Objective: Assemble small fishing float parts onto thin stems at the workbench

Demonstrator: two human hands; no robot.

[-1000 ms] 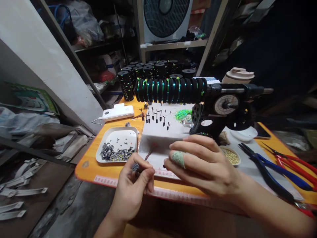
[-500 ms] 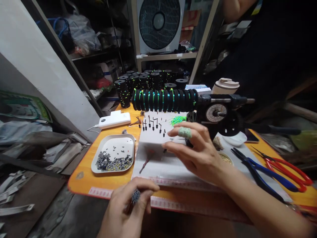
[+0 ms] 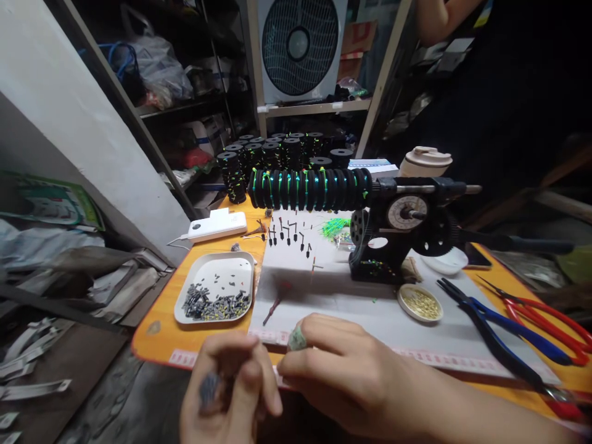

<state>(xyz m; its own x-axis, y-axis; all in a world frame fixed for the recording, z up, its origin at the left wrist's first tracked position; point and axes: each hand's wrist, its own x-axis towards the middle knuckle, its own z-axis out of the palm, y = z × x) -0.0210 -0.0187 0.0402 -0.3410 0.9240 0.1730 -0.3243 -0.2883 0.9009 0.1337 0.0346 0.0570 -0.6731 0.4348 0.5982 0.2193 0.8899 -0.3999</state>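
My left hand (image 3: 231, 391) is curled at the table's front edge around a bundle of thin dark grey pieces (image 3: 209, 390). Close beside it on the right, my right hand (image 3: 337, 364) has its fingers bent together, with green tape (image 3: 296, 338) round one finger; what its fingertips hold, if anything, is hidden. Beyond them a black roller (image 3: 309, 189) wound with green and blue cords sits on a black crank device (image 3: 383, 246). Small black pieces (image 3: 288, 233) lie on the white sheet (image 3: 305, 302), near green strands (image 3: 335, 228).
A white tray (image 3: 214, 259) of small dark parts is at left, below a white power bank (image 3: 217, 226). At right are a dish of golden bits (image 3: 420, 303), blue pliers (image 3: 497, 320), red pliers (image 3: 546, 314) and a lidded cup (image 3: 425, 161). A person stands behind.
My right hand has come down and back from above the sheet to beside my left hand, and its fingers have drawn together. My left hand has turned slightly, still holding the dark bundle.
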